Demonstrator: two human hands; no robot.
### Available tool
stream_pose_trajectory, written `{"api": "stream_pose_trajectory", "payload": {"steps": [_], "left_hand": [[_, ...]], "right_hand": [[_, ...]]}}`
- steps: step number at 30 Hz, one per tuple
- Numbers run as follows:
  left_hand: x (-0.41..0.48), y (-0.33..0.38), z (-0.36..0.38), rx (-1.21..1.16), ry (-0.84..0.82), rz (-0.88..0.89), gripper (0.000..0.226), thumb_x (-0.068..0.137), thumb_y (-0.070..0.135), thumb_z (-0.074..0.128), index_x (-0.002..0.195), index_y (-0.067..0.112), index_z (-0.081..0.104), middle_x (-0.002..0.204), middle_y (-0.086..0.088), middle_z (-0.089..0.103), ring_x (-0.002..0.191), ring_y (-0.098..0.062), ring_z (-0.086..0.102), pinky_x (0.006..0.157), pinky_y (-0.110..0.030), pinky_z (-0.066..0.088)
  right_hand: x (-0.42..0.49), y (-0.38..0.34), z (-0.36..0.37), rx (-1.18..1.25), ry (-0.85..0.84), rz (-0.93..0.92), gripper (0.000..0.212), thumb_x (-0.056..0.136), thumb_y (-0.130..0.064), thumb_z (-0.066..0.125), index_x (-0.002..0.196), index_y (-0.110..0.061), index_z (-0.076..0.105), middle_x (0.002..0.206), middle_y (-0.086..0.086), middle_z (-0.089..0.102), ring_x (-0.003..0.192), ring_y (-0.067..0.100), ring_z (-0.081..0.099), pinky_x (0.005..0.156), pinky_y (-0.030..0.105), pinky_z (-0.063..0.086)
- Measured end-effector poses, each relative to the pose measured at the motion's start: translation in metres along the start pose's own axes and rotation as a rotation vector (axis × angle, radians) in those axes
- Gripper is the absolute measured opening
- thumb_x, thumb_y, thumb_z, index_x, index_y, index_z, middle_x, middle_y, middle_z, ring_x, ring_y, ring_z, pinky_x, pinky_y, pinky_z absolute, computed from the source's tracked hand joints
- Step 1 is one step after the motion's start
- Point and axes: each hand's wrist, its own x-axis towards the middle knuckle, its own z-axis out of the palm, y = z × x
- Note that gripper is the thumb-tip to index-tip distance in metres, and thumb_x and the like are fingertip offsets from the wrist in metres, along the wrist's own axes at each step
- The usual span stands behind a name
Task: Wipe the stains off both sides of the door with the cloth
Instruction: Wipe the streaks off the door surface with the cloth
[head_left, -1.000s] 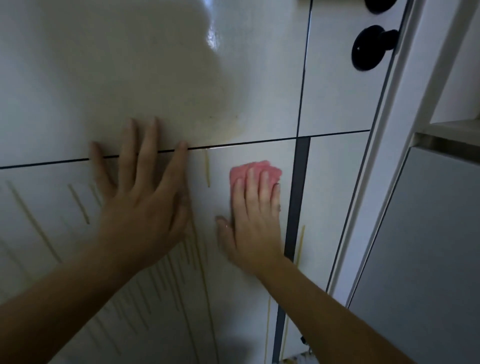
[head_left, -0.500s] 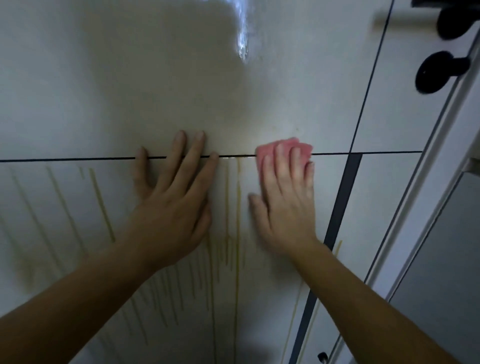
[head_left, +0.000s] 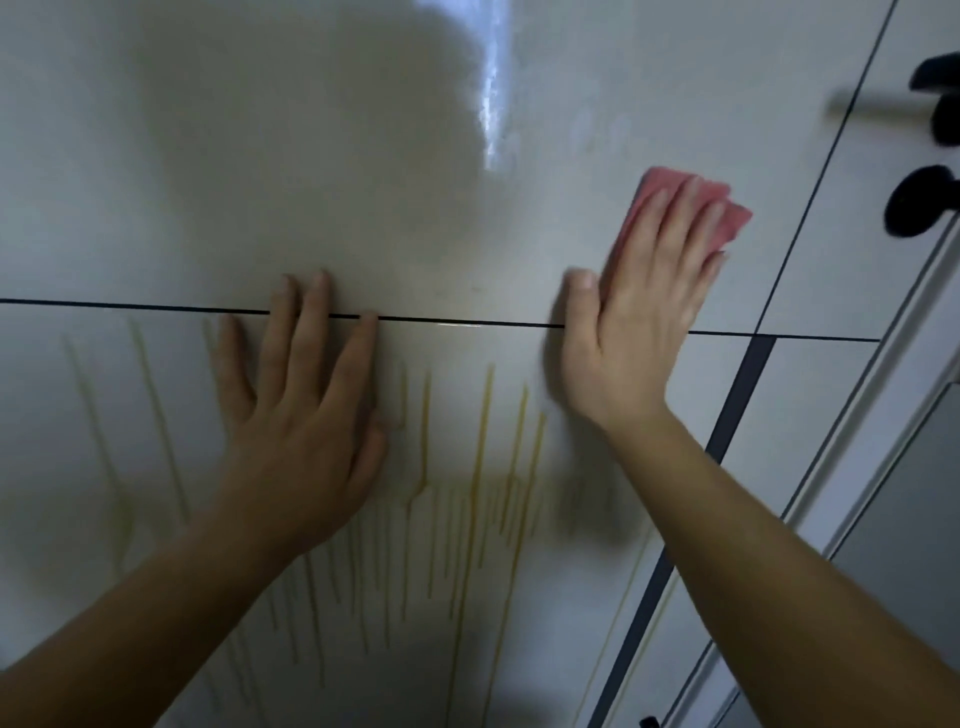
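Door (head_left: 363, 156): pale and glossy, with yellow drip stains (head_left: 483, 467) on the lower panel.
Left hand (head_left: 306, 415): flat, fingers spread, bracing the door.
Right hand (head_left: 639, 322): straight fingers press the pink cloth (head_left: 727, 218) to the upper panel, above the stains.
Risk: the cloth is pressed, not gripped, so it may slip; wet drips could smear.
Cloth's long axis follows the fingers, pointing up and slightly right.

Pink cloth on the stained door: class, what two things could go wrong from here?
The pink cloth under the right hand sits above the groove, while the yellow drip stains lie below it; they may get missed. The left hand rests flat among the drips and could smear them.
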Motion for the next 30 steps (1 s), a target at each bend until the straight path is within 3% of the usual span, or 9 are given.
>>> {"api": "stream_pose_trajectory", "payload": {"steps": [6,8,10,14,15,19,21,25,30], "left_hand": [[-0.013,-0.012,0.0,-0.077,0.042,0.003,0.068,0.094,0.03,0.051,0.154,0.002,0.038,0.165,-0.03,0.021,0.155,-0.044,0.016,0.12,-0.07,0.013],[-0.019,-0.021,-0.001,-0.058,0.039,-0.026,0.069,0.092,0.029,0.054,0.154,0.002,0.038,0.166,-0.029,0.019,0.156,-0.043,0.014,0.122,-0.068,0.009],[-0.023,-0.029,-0.003,-0.049,0.036,-0.054,0.07,0.091,0.029,0.056,0.154,0.003,0.039,0.166,-0.028,0.018,0.157,-0.042,0.012,0.123,-0.067,0.007],[-0.025,-0.041,-0.005,-0.052,0.056,-0.083,0.066,0.092,0.028,0.055,0.152,0.003,0.043,0.166,-0.028,0.02,0.156,-0.043,0.014,0.121,-0.069,0.009],[-0.026,-0.042,-0.005,-0.059,0.061,-0.077,0.065,0.092,0.027,0.055,0.151,0.003,0.044,0.166,-0.027,0.021,0.156,-0.042,0.015,0.121,-0.069,0.009],[-0.027,-0.049,-0.005,-0.037,0.072,-0.032,0.064,0.089,0.026,0.057,0.149,0.004,0.049,0.166,-0.024,0.025,0.156,-0.039,0.019,0.121,-0.068,0.013],[-0.026,-0.05,-0.006,-0.049,0.083,-0.035,0.065,0.087,0.025,0.059,0.148,0.004,0.05,0.165,-0.023,0.027,0.155,-0.039,0.021,0.12,-0.068,0.015],[-0.029,-0.054,-0.012,-0.126,0.063,-0.048,0.07,0.087,0.023,0.06,0.151,0.0,0.044,0.166,-0.025,0.023,0.156,-0.039,0.019,0.124,-0.061,0.01],[-0.044,-0.076,-0.014,-0.16,0.018,-0.142,0.07,0.09,0.026,0.051,0.154,0.001,0.037,0.169,-0.021,0.014,0.159,-0.033,0.008,0.126,-0.057,0.009]], "right_hand": [[-0.094,-0.038,0.022,-0.088,-0.323,-0.721,0.074,0.098,-0.045,0.053,0.16,-0.012,0.028,0.167,0.008,0.013,0.157,0.033,0.015,0.127,0.054,0.005],[-0.1,-0.024,0.021,-0.118,-0.353,-0.84,0.069,0.1,-0.042,0.051,0.159,-0.014,0.029,0.167,0.006,0.015,0.156,0.03,0.016,0.128,0.051,0.004],[-0.084,-0.013,0.016,-0.139,-0.318,-0.763,0.068,0.1,-0.039,0.05,0.16,-0.014,0.027,0.168,0.005,0.013,0.157,0.031,0.014,0.128,0.05,0.002],[-0.04,-0.055,0.017,-0.047,-0.137,-0.255,0.071,0.101,-0.036,0.043,0.16,-0.002,0.021,0.166,0.012,0.008,0.156,0.041,0.007,0.127,0.056,0.001],[-0.042,-0.073,0.021,-0.032,-0.132,-0.271,0.072,0.1,-0.037,0.043,0.159,-0.002,0.022,0.166,0.013,0.009,0.156,0.041,0.007,0.127,0.057,0.002],[-0.078,-0.084,0.034,-0.078,-0.293,-0.764,0.066,0.102,-0.042,0.046,0.158,-0.012,0.03,0.166,0.008,0.018,0.158,0.029,0.01,0.127,0.053,0.006],[-0.071,-0.065,0.03,-0.111,-0.265,-0.744,0.063,0.103,-0.038,0.043,0.159,-0.013,0.029,0.166,0.008,0.02,0.158,0.028,0.01,0.127,0.052,0.006],[-0.058,-0.088,0.028,-0.093,-0.179,-0.317,0.069,0.102,-0.034,0.04,0.16,-0.005,0.018,0.167,0.013,0.01,0.157,0.034,-0.001,0.127,0.056,0.0],[-0.071,-0.137,0.045,-0.068,-0.347,-0.773,0.067,0.101,-0.04,0.047,0.158,-0.012,0.026,0.166,0.008,0.018,0.158,0.031,0.011,0.127,0.053,0.003]]}}
